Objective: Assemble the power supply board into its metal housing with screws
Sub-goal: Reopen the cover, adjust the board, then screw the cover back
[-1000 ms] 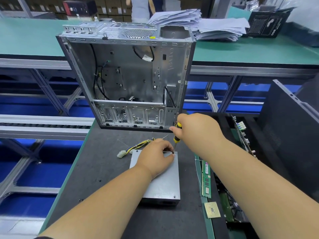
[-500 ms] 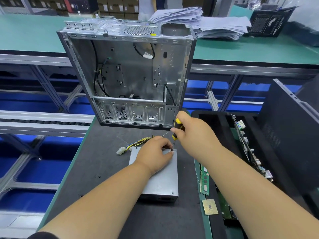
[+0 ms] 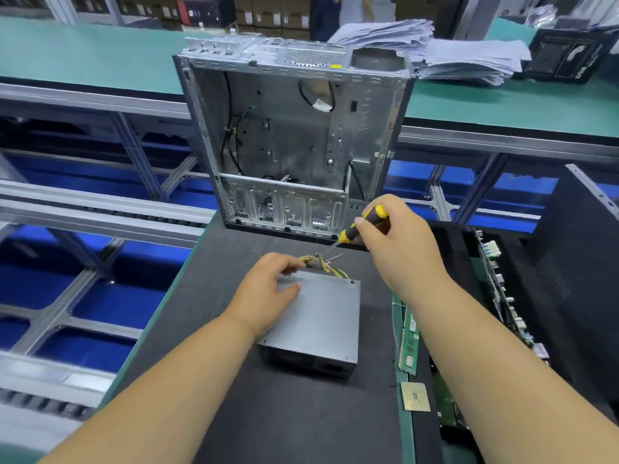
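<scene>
Two bare hands work over the power supply housing (image 3: 318, 316), a closed grey metal box lying flat on the dark mat (image 3: 234, 413), in front of an open computer case (image 3: 291, 142) that stands upright at the mat's far edge. The left hand (image 3: 268, 293) rests on the box's top near its far-left corner, thumb lying flat on the lid and fingers reaching over the far edge toward the yellow and black wire bundle (image 3: 331, 267); whether those fingers grip the wires cannot be told through the blur. The right hand (image 3: 398, 249) is curled round a yellow-and-black screwdriver (image 3: 363, 224), its shaft angled down and left, the tip hanging over the wires and clear of the lid. One screw head (image 3: 351, 282) shows at the lid's far-right corner. In my judgement the step in hand is driving the lid screws: the bit should be brought square to the screw head, the box held down firmly, and the wires kept out from under the lid edge. Legible writing is scant: pale lettering on a black box (image 3: 569, 58) at far right cannot be read with confidence; labels on the green memory module (image 3: 409, 339) and markings on the processor chip (image 3: 415, 396) are too small to read.
</scene>
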